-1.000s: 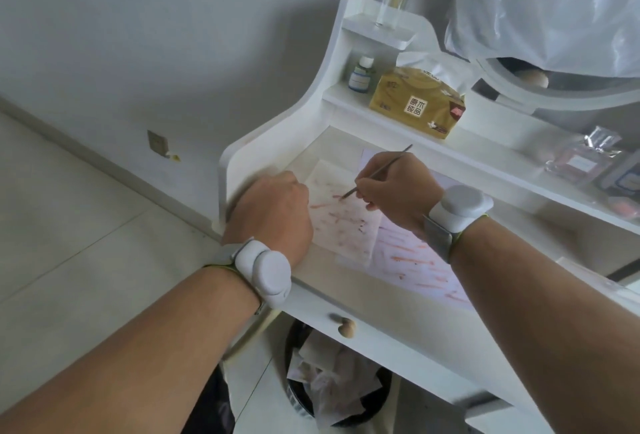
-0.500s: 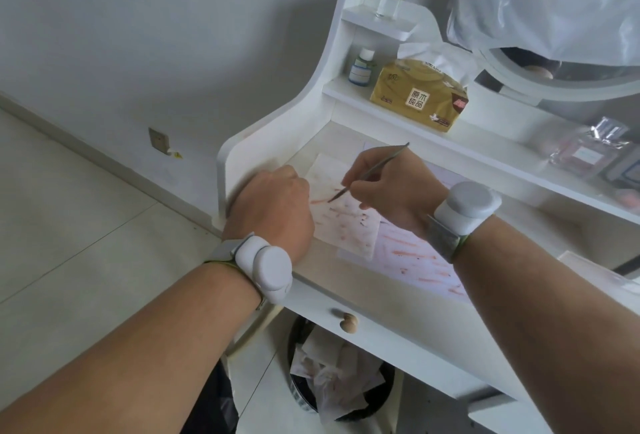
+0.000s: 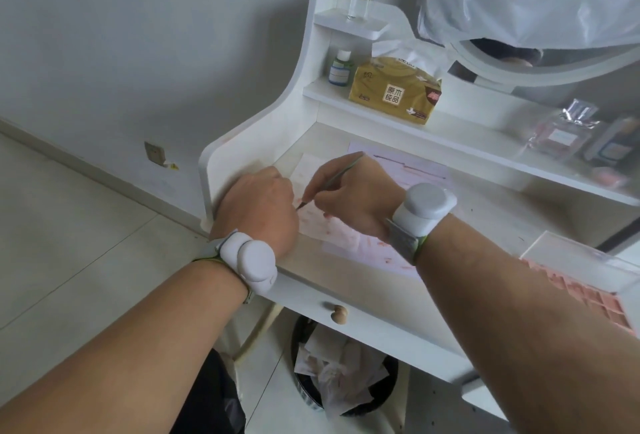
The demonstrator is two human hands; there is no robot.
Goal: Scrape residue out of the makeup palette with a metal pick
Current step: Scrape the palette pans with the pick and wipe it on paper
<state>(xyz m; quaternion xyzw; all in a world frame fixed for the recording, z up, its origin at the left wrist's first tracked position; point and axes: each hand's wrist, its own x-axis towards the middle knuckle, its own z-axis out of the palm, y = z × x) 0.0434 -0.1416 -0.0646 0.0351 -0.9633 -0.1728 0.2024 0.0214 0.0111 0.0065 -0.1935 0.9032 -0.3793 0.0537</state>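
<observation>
My right hand (image 3: 349, 198) pinches a thin metal pick (image 3: 332, 180) like a pen. Its dark tip points down-left and ends right beside my left hand (image 3: 258, 212). That hand lies knuckles-up on the left end of the white desk (image 3: 346, 281); its fingers and anything under them are hidden. A white paper (image 3: 311, 170) smeared with pink-red residue lies under both hands. A pink gridded makeup palette (image 3: 581, 298) with a clear lid shows at the right edge, partly behind my right forearm.
On the desk's shelf stand a tissue pack (image 3: 394, 94), a small bottle (image 3: 340, 68) and perfume bottles (image 3: 561, 132). A second stained sheet (image 3: 415, 170) lies beneath the paper. A black bin (image 3: 343, 374) of crumpled tissues sits under the desk, below a drawer knob (image 3: 338, 313).
My right hand has shifted left, carrying the pick's tip off the stained paper until it reaches the side of my left hand. The left hand has stayed in place.
</observation>
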